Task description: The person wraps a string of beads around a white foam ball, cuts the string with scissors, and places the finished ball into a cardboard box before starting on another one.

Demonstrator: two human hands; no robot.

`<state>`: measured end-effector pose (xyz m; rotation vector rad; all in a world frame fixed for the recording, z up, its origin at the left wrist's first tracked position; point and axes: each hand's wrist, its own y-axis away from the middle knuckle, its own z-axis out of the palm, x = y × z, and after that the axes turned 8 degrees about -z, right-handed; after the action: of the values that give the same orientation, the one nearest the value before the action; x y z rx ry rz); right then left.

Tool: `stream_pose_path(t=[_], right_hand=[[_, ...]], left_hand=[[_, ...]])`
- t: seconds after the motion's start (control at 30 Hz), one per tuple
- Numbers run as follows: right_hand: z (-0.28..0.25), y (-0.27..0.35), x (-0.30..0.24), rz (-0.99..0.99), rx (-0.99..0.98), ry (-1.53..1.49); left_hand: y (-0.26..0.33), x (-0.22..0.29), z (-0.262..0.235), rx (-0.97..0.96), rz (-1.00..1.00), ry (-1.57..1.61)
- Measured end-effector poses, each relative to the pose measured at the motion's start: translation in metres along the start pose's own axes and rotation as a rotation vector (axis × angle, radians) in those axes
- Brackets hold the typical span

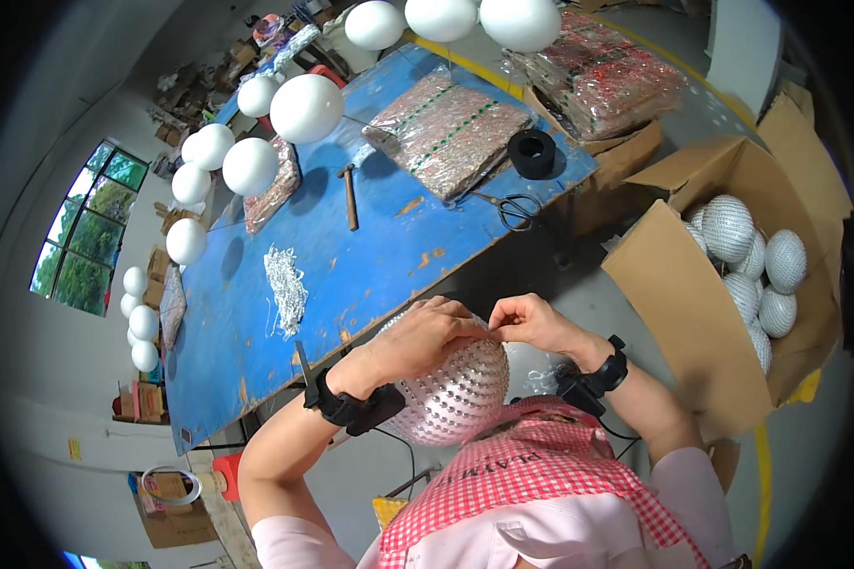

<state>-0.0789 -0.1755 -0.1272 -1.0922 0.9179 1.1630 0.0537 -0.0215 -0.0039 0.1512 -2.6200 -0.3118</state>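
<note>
A silver ball [455, 398] covered in small shiny studs rests against my chest, above a red checked apron. My left hand [417, 339] lies over its top, fingers curled around it. My right hand [533, 322] pinches something small at the ball's upper right, fingertips touching the left hand's. Both wrists wear black straps with small devices.
A blue worktable [351, 275] holds a hammer [350, 196], scissors [514, 209], a black tape roll [531, 153], a pile of silver pins [286, 287] and glittery sheets [446, 128]. White foam balls [306, 107] hang above it. An open cardboard box [678, 303] at right holds several finished silver balls [728, 228].
</note>
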Motion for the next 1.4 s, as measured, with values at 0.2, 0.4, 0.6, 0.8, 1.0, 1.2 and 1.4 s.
stream_pose_path(t=[0.2, 0.4, 0.6, 0.8, 1.0, 1.2, 1.4], right_hand=[[0.016, 0.004, -0.012, -0.290, 0.104, 0.486], [0.005, -0.006, 0.001, -0.286, 0.052, 0.332], [-0.016, -0.017, 0.008, -0.292, -0.055, 0.364], [-0.025, -0.034, -0.019, -0.459, -0.163, 0.536], [-0.024, -0.045, -0.048, -0.177, -0.168, 0.189], [-0.064, -0.088, -0.025, -0.222, -0.014, 0.480], [-0.201, -0.167, 0.162, -0.007, 0.325, 1.320]], left_hand=[[0.001, -0.002, -0.004, -0.033, -0.079, 0.078], [-0.001, -0.001, -0.012, -0.038, -0.146, 0.165], [-0.006, 0.000, -0.002, 0.015, -0.222, 0.163], [-0.023, 0.013, 0.008, -0.027, -0.347, -0.081], [-0.042, 0.023, 0.004, 0.086, -0.710, -0.065], [-0.034, 0.018, 0.003, 0.157, -0.715, 0.025], [-0.038, 0.014, -0.003, 0.125, -0.727, 0.039]])
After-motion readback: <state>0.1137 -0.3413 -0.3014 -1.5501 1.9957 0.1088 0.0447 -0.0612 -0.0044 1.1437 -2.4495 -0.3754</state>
